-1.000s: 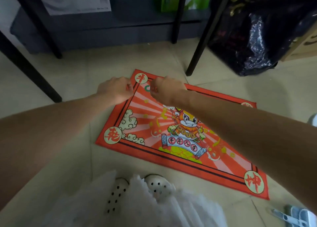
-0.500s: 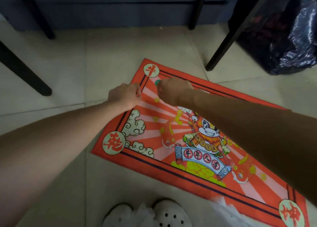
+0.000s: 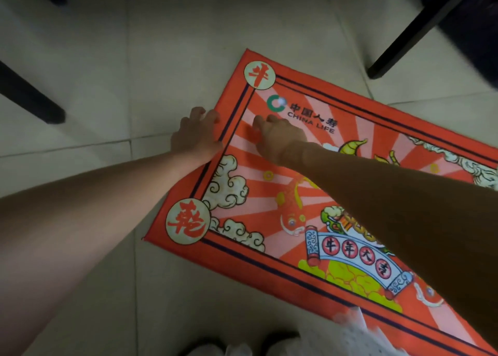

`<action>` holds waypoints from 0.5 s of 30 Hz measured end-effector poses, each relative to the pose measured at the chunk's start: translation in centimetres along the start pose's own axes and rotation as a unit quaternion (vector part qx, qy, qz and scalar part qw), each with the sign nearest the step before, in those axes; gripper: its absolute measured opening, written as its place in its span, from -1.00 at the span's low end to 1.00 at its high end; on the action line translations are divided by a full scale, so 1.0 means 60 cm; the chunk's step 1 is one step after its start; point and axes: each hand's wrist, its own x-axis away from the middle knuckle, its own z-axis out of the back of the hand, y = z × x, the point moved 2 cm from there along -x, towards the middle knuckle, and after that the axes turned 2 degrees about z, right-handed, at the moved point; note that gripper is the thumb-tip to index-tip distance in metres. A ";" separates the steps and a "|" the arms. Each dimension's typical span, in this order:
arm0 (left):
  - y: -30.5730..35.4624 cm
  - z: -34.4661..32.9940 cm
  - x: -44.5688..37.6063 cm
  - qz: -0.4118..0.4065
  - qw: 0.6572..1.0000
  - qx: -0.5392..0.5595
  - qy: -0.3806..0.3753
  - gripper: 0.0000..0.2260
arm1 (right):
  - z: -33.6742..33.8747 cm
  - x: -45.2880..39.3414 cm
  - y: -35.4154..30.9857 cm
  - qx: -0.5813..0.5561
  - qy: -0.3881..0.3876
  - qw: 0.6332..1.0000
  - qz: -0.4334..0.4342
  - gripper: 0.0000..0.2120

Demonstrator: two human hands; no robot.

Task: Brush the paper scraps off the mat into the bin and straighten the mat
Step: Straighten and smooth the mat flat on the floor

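1. Two hands are working at the mat's left short edge: the left hand (image 3: 195,134) is curling its fingers over the border and gripping it, while the right hand (image 3: 277,137) is resting on the printed surface, fingers bent; whether it pinches anything I cannot tell.
2. One red mat (image 3: 269,210) is lying skewed on the tiled floor (image 3: 113,59).
3. Two dark furniture legs (image 3: 29,97) are standing on the tiles nearby.
4. White shoes (image 3: 242,349) are showing at the bottom edge.
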 end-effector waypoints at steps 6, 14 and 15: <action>-0.006 -0.019 -0.024 0.020 0.999 0.023 -0.022 -0.35 | -0.027 -0.039 -0.033 -0.024 0.029 0.999 -0.007 -0.45; -0.023 -0.026 -0.025 0.030 0.995 0.093 -0.034 -0.44 | -0.051 -0.060 -0.066 -0.026 0.049 0.998 -0.004 -0.41; -0.024 -0.025 -0.021 0.030 0.994 0.098 -0.035 -0.44 | -0.054 -0.059 -0.069 -0.025 0.051 0.998 -0.003 -0.41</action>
